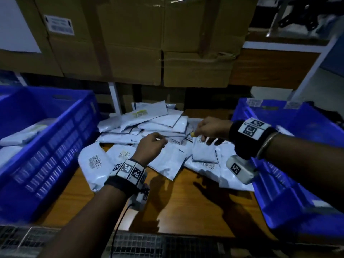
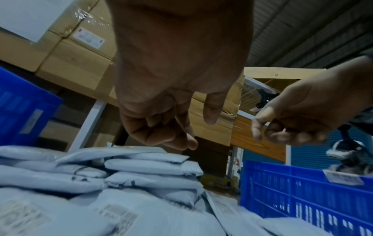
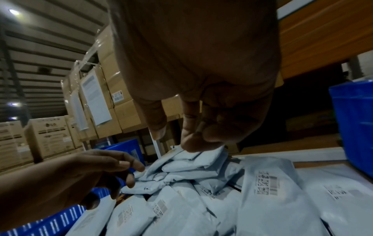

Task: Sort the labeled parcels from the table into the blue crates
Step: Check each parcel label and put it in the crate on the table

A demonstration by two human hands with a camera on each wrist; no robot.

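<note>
Several pale grey labelled parcels lie heaped on the wooden table between two blue crates. My left hand hovers over the middle of the heap with its fingers loosely curled round nothing. A little to the right and further back, my right hand hangs over a small parcel. Its thumb and index finger point down, apart, and the other fingers are tucked in. In the left wrist view the right hand holds nothing. The left crate has parcels inside.
The right crate stands at the table's right edge, under my right forearm. Big cardboard boxes fill the shelf behind the heap. Bare table top shows in front of the parcels. A metal grate runs along the near edge.
</note>
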